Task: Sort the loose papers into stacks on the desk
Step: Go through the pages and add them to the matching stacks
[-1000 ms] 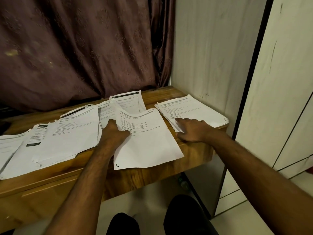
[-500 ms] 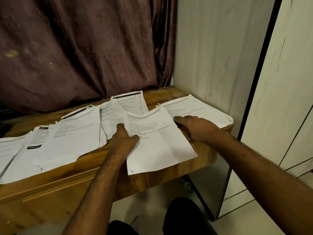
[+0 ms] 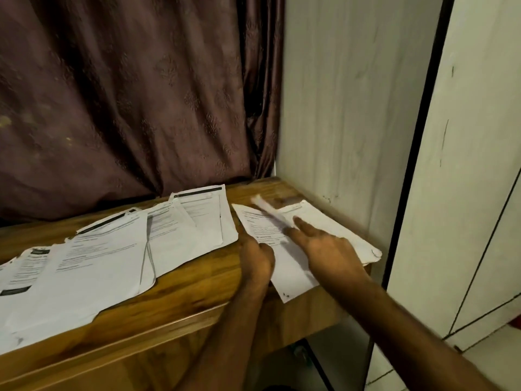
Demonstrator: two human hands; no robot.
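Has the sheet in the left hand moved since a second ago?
Yes. The sheet, held by the left hand, has slid right along the desk, toward the wall-side stack, which it now overlaps.

We take this for a room in a home, a wooden desk [image 3: 180, 294] across the lower frame strewn with printed papers [image 3: 98, 266], a patterned maroon curtain [image 3: 127, 94] filling the upper left, pale wardrobe panels [image 3: 479, 165] at right, tiled floor [image 3: 493, 359] at lower right.
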